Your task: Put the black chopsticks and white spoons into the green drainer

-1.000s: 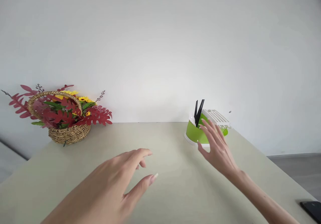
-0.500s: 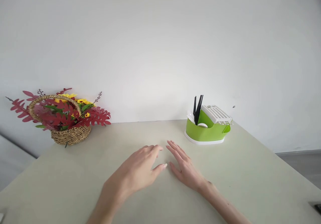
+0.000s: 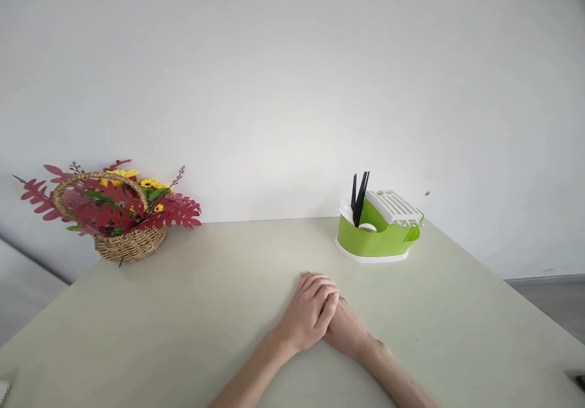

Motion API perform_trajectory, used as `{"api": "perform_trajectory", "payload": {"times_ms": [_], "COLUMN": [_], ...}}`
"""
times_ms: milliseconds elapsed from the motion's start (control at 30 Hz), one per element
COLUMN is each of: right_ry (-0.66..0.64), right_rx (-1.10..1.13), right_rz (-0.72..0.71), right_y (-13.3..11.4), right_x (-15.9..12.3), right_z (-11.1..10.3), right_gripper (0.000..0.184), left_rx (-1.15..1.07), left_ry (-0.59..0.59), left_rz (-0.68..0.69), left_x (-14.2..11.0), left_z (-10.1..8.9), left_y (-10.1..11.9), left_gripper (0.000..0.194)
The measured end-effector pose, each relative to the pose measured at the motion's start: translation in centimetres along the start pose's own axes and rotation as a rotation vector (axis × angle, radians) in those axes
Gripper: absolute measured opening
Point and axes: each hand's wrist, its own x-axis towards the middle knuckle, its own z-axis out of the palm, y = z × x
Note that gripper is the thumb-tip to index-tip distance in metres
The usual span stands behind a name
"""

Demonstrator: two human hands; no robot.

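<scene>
My left hand (image 3: 311, 313) rests on the pale table (image 3: 183, 323) near its middle, fingers laid loosely over my right hand (image 3: 351, 333). It holds nothing. My right hand lies palm down beneath it, with its fingers covered. Behind them, toward the back right, stands a green cutlery holder (image 3: 372, 242) on a white base. Black utensils (image 3: 359, 192) stick up from it, and a white slotted lid (image 3: 393, 207) sits on its right side. Neither hand touches the holder.
A wicker basket (image 3: 128, 245) with red leaves and yellow flowers stands at the back left by the white wall. A dark object (image 3: 579, 382) shows at the table's right front edge.
My right hand drew back from the green holder to the table's middle. My left hand then moved right and settled on top of it.
</scene>
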Motion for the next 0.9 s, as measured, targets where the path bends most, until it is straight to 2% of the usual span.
{"api": "perform_trajectory", "payload": {"times_ms": [133, 367, 767, 900], "right_ry": [-0.074, -0.057, -0.046, -0.069], "right_rx": [0.002, 0.031, 0.105, 0.15], "right_rz": [-0.017, -0.022, 0.002, 0.0], "right_y": [0.0, 0.0, 0.0, -0.8], "right_x": [-0.1, 0.0, -0.1, 0.5], "right_z": [0.1, 0.2, 0.6, -0.5], "right_gripper": [0.067, 0.069, 0.06, 0.056], "left_rx": [-0.037, -0.055, -0.099, -0.202], "left_ry": [0.042, 0.072, 0.089, 0.194], "left_rz": [-0.009, -0.026, -0.057, -0.155], "left_x": [-0.2, -0.3, -0.6, -0.7], "left_z": [0.5, 0.4, 0.3, 0.3], "left_y": [-0.2, -0.1, 0.0, -0.7], "left_gripper": [0.034, 0.033, 0.03, 0.022]}}
